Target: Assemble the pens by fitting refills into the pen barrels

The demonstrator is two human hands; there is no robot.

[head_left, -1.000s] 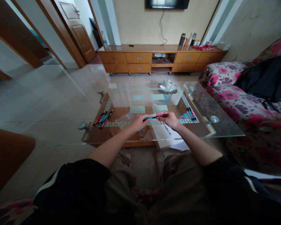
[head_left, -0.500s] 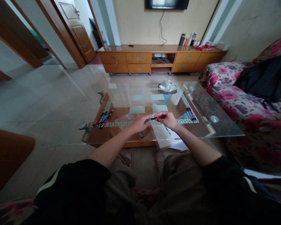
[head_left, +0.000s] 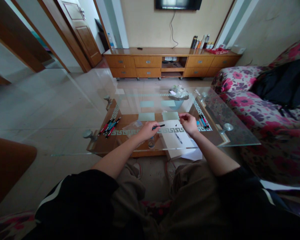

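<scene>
My left hand (head_left: pixel 148 130) is closed around a dark pen (head_left: pixel 160 126), whose tip end points right over the glass table (head_left: pixel 140 121). To its right, my right hand (head_left: pixel 189 124) hovers with curved fingers, thumb and index apart, and nothing visible between them. A small dark piece (head_left: pixel 176 125), too small to name, shows between the two hands. Black, red and blue pens (head_left: pixel 110 127) lie in a pile at the left of the table. Another group of pens (head_left: pixel 204 122) rests just right of my right hand.
White papers (head_left: pixel 173 143) and a single pen (head_left: pixel 178 138) show below my hands. Clear plastic wrapping (head_left: pixel 132 129) lies near my left hand. A full waste basket (head_left: pixel 176 103) stands past the table, before a wooden cabinet (head_left: pixel 147 62). A floral sofa (head_left: pixel 252 100) is at right.
My right hand has let go of the pen's end and moved right. The pen stays in my left hand, and the small dark piece now shows between the hands.
</scene>
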